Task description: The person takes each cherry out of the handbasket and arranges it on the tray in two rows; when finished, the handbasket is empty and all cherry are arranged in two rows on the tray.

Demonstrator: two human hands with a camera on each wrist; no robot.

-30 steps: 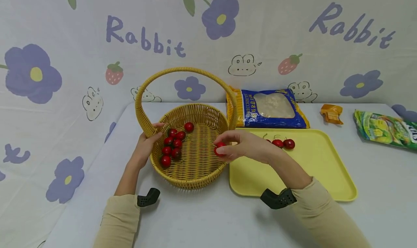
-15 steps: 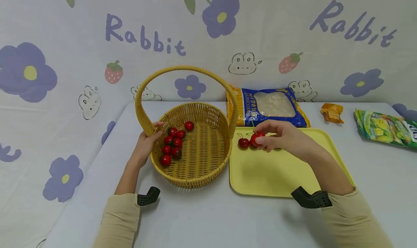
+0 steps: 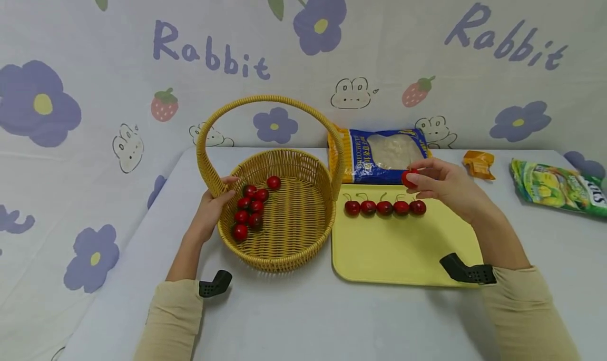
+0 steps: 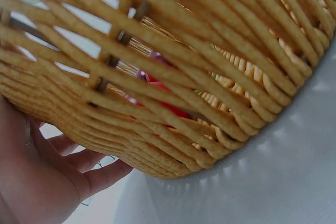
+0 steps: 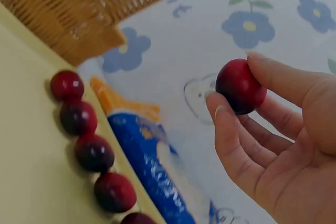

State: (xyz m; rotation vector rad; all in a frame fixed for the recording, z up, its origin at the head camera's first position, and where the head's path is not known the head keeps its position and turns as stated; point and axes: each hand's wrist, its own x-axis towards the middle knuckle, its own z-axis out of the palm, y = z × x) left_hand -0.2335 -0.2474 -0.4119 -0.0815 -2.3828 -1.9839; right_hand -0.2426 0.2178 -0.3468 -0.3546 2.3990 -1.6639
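Note:
My left hand holds the yellow wicker basket at its left rim, by the foot of the tall arched handle. In the left wrist view, the fingers lie along the woven wall. Several red cherries lie inside on the basket's left side. Over the back of the yellow tray, my right hand pinches a dark red cherry between thumb and fingertips. Below it on the tray, a row of cherries with stems runs side by side near the back edge.
Behind the tray lies a blue and yellow pasta bag. A small orange packet and a green bag lie at the back right. A printed cloth hangs behind the white table.
My right hand has moved right with the cherry, from the basket's right edge across to the tray's back, uncovering the row of cherries. The left hand and basket have stayed put.

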